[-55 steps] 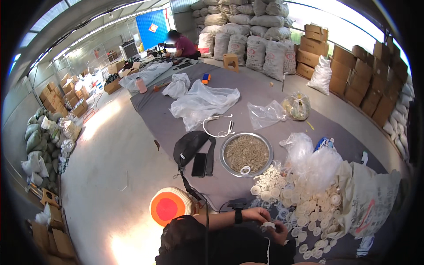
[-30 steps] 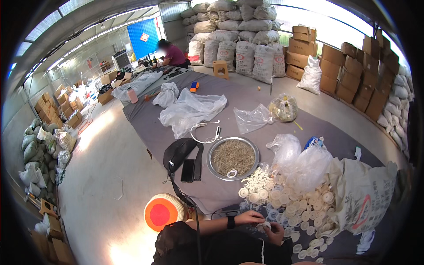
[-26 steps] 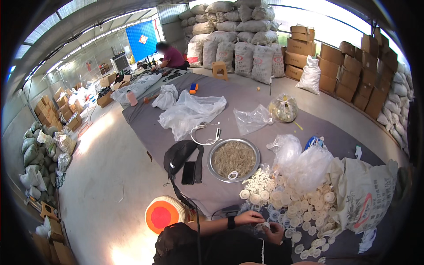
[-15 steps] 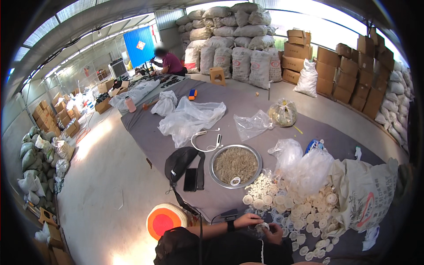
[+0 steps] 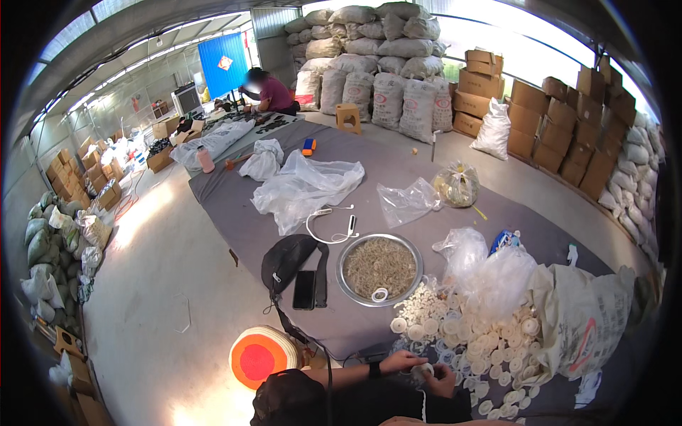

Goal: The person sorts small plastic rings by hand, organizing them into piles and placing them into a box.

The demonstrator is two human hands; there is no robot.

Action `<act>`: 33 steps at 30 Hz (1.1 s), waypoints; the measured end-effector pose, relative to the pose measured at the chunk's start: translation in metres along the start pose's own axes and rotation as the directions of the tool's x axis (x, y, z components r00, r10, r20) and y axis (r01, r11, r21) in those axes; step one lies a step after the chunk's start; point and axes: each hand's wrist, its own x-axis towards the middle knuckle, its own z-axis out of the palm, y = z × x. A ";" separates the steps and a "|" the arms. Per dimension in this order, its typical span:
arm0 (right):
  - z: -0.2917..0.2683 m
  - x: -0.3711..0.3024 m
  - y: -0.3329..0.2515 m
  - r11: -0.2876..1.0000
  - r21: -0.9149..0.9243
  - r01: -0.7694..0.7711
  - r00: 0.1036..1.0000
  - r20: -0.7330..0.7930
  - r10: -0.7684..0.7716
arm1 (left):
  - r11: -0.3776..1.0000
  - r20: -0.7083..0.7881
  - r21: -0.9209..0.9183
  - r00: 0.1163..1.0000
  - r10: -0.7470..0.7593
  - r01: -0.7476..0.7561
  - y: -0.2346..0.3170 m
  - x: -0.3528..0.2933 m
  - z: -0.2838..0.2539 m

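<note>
At the table's near edge, my left hand (image 5: pixel 402 361) and my right hand (image 5: pixel 442 382) meet around a small white ring-like piece (image 5: pixel 425 370). The fingers of both are closed on it, and they partly cover it. A white strip or cord (image 5: pixel 424 406) hangs below the piece; whether the two are joined I cannot tell. Just beyond and to the right of my hands lies a heap of pale round discs (image 5: pixel 490 348). Behind the heap are smaller cream-coloured pieces (image 5: pixel 419 305). A round metal tray (image 5: pixel 339 273) holds a mass of fine brownish bits and one white ring (image 5: pixel 381 294).
A black phone (image 5: pixel 305 290) and a black waist bag (image 5: pixel 288 264) lie left of the tray. Clear plastic bags (image 5: pixel 497 280) and a large woven sack (image 5: pixel 590 312) stand at the right. A round orange-and-red stool (image 5: pixel 259 358) is at the lower left. One person (image 5: pixel 273 96) sits far off.
My left hand has shifted slightly toward the right hand, and the white piece now shows more of its round face between my fingers. The view has tilted a little.
</note>
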 end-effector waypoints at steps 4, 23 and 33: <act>0.004 0.000 -0.006 0.998 0.059 -0.038 0.999 -0.005 0.038 | 0.996 -0.135 0.084 0.991 0.016 -0.004 -0.009 0.000 0.003; 0.022 0.006 0.015 0.994 0.110 -0.007 0.998 -0.056 0.014 | 0.935 -0.274 -0.121 0.917 0.291 -0.333 -0.026 0.003 0.001; 0.027 0.004 0.009 0.968 0.239 -0.074 0.994 -0.065 0.092 | 0.949 -0.177 -0.066 0.940 0.292 -0.308 -0.051 0.008 -0.012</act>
